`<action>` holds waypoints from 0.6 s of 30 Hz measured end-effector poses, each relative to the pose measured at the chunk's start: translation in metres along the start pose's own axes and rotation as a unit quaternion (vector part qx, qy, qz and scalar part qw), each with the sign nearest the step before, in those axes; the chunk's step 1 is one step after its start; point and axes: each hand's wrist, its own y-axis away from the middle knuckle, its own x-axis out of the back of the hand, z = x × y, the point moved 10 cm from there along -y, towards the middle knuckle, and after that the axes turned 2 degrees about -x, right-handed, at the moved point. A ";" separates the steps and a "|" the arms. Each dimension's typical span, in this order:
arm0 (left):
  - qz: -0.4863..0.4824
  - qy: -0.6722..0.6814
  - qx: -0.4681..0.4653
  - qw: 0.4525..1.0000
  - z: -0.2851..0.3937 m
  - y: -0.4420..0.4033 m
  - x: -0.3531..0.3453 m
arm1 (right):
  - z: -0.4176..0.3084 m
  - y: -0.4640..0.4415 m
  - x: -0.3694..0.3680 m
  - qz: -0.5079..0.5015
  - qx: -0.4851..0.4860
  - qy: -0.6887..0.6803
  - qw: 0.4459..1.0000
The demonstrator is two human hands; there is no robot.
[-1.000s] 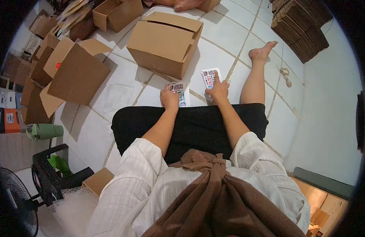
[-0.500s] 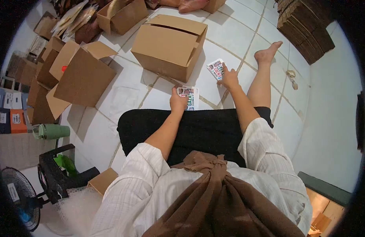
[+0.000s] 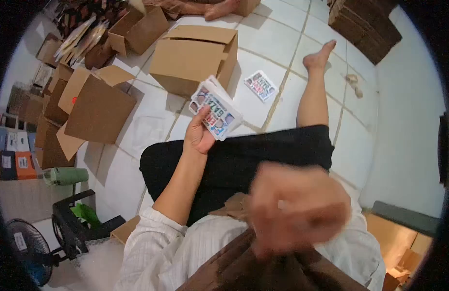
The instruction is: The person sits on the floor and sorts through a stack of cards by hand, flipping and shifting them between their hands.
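- The printed cards (image 3: 216, 112) are up in my left hand (image 3: 200, 133), loosely fanned, with "GAZA" readable on the top one; my thumb lies over their face and my fingers grip them from beneath.
- My right hand (image 3: 299, 211) is raised close to the view and badly blurred; its fingers look curled, but I cannot tell whether they hold anything.
- A second pile (image 3: 260, 86) of similar cards lies face up on the white tiled floor (image 3: 282, 56), between the large carton (image 3: 185, 62) and my bare foot (image 3: 317, 59).
- The large carton stands just beyond the cards I hold, its top flaps folded in with a gap between them.
- Over my legs is black cloth (image 3: 278, 140).
- To my left are an open carton (image 3: 100, 109), a green tumbler (image 3: 66, 176) and a fan (image 3: 28, 250).
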 end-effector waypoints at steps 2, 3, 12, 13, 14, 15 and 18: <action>0.077 0.055 0.110 0.989 -0.011 0.016 0.037 | -0.003 0.008 -0.005 -0.006 0.020 0.037 0.999; -0.014 -0.001 0.045 0.999 -0.003 0.018 0.035 | -0.005 0.011 -0.006 -0.008 0.036 0.053 0.998; 0.036 -0.048 -0.033 0.998 0.003 0.013 0.053 | 0.119 0.022 0.344 0.510 -0.156 0.516 0.670; 0.027 -0.025 -0.021 0.999 -0.003 0.012 0.044 | 0.147 0.026 0.391 0.546 -0.207 0.571 0.578; -0.025 -0.003 -0.008 1.000 -0.009 0.013 0.022 | 0.170 0.031 0.427 0.572 -0.242 0.613 0.488; -0.046 -0.010 0.006 0.999 -0.014 0.012 0.006 | 0.189 0.035 0.452 0.594 -0.256 0.631 0.429; -0.044 0.018 -0.031 0.998 -0.004 0.015 0.019 | 0.248 0.020 0.465 0.674 -0.067 0.161 0.718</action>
